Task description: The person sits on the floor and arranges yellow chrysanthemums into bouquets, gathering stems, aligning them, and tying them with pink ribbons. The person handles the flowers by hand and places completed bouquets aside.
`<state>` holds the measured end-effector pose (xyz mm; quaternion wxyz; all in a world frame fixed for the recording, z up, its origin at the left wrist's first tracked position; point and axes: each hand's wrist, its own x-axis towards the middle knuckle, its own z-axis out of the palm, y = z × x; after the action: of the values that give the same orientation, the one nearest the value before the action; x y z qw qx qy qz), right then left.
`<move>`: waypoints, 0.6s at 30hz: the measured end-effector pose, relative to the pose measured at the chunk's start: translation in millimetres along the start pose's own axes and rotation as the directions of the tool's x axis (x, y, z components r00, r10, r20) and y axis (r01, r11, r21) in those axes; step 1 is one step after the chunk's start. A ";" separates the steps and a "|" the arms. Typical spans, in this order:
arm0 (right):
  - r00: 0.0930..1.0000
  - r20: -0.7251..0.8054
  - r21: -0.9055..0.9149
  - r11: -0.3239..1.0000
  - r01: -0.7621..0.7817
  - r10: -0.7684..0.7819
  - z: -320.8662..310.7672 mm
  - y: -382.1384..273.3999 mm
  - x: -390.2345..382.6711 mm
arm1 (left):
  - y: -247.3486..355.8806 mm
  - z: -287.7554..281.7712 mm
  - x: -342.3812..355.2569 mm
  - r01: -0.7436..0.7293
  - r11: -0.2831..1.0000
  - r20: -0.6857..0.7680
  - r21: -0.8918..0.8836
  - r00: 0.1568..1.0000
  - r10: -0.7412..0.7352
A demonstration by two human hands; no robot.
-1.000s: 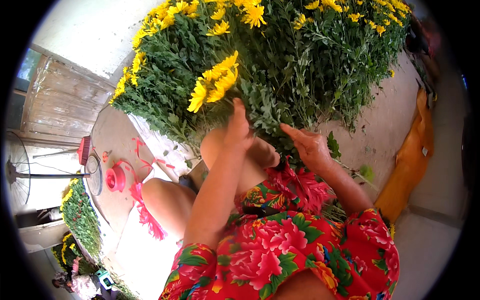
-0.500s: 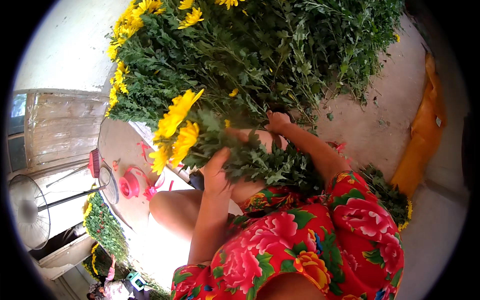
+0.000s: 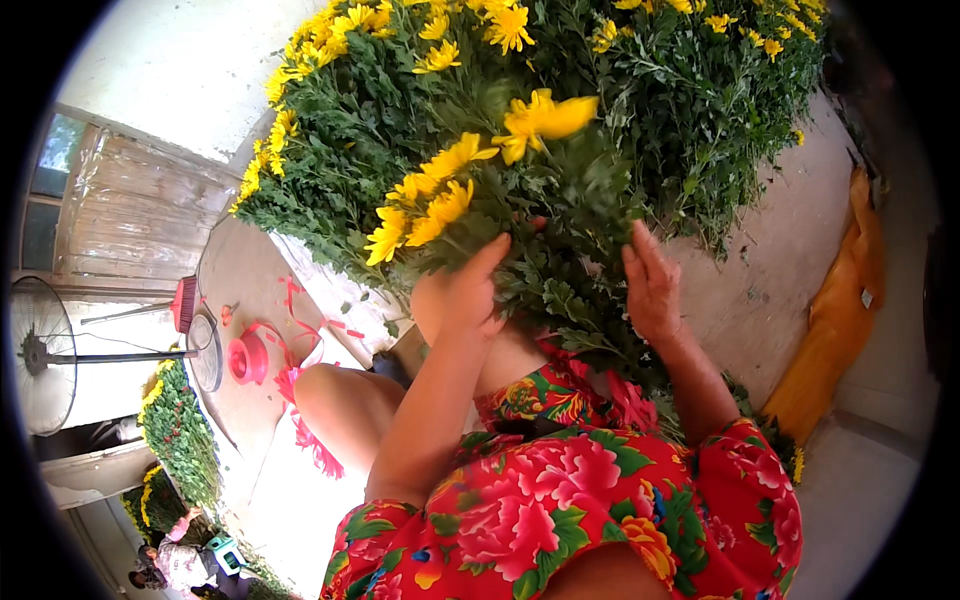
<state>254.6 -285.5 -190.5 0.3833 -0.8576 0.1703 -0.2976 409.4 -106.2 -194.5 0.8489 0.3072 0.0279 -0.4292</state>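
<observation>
A bunch of yellow chrysanthemums lies across my lap, its leafy green stems pointing toward the right. My left hand is closed around the stems a little below the flower heads. Another yellow chrysanthemum, blurred by motion, leans over the bunch with its leaves. Against the right side of the foliage is my right hand, fingers stretched out and touching the leaves; its thumb is partly hidden. Ahead of both hands lies a large pile of cut yellow chrysanthemums.
A red ribbon roll and loose red strips lie on the floor at left, near a standing fan and a red broom. An orange sack lies at right. A person sits at the lower left beside more flowers.
My right hand has come back from the pile to the bunch, and a further chrysanthemum now leans over it. My left hand, still holding the bunch, has shifted right and slightly up.
</observation>
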 end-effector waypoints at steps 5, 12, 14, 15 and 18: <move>0.968 0.250 -0.014 0.999 -0.030 0.033 5.6 -38.4 2.4 | -8.6 -6.3 -2.7 -0.057 0.991 -0.193 0.118 0.978 0.079; 0.898 0.238 0.342 0.834 -0.434 0.369 20.2 -6.2 -4.7 | 1.3 -1.8 -12.9 -0.048 0.998 -0.064 -0.040 0.997 0.046; 0.928 0.204 0.524 0.766 -0.374 0.313 24.0 -0.4 -0.9 | 0.7 -4.7 -12.5 -0.008 0.999 -0.054 -0.048 0.999 0.006; 0.939 0.185 0.607 0.718 -0.340 0.288 25.7 0.4 0.4 | -0.3 -7.1 -12.6 0.012 0.999 -0.052 -0.051 0.999 -0.015; 0.949 0.220 0.604 0.732 -0.315 0.226 26.7 1.2 1.2 | -4.1 -14.0 -3.2 -0.042 0.998 -0.060 -0.036 0.997 0.040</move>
<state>272.6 -272.0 -205.0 0.6982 -0.6624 0.1579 -0.2209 407.3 -98.2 -206.9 0.8619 0.3045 0.0547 -0.4018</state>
